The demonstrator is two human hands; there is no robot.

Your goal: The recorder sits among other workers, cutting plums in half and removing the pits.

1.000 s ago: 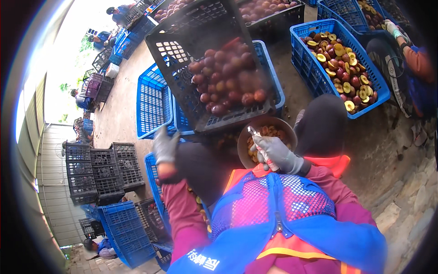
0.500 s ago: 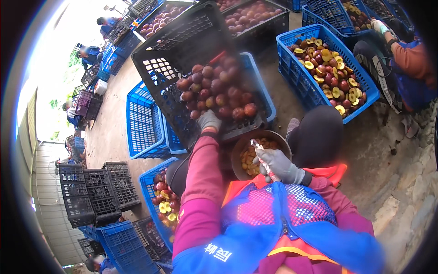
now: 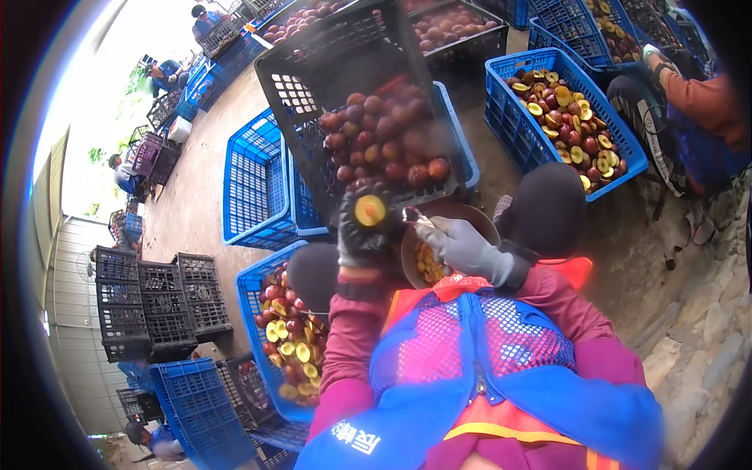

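My left hand [image 3: 359, 244], in a grey and black glove, is closed round a cut plum [image 3: 370, 210]. Its yellow face is turned up, with an orange-brown middle. Close on the right, my gloved right hand [image 3: 468, 249] grips a slim tool [image 3: 417, 218] with a pale wrapped handle; its tip points toward the plum, and its exact kind is unclear. Below that hand, a brown bowl [image 3: 479, 222] holds small yellow-orange pieces, partly hidden. Just beyond my hands, a tilted black crate [image 3: 276, 74] holds many whole plums [image 3: 384, 145].
Halved plums fill a blue crate [image 3: 252, 313] at my left and another blue crate [image 3: 513, 145] at front right. An unfilled blue crate [image 3: 254, 184] stands left of the black one. A co-worker's sleeve [image 3: 701, 102] shows at far right. Stacked black crates [image 3: 160, 305] stand left.
My left hand has come back from the plums in the black crate and now shows a cut plum. My right hand has moved left with the tool, toward it. The view has shifted slightly.
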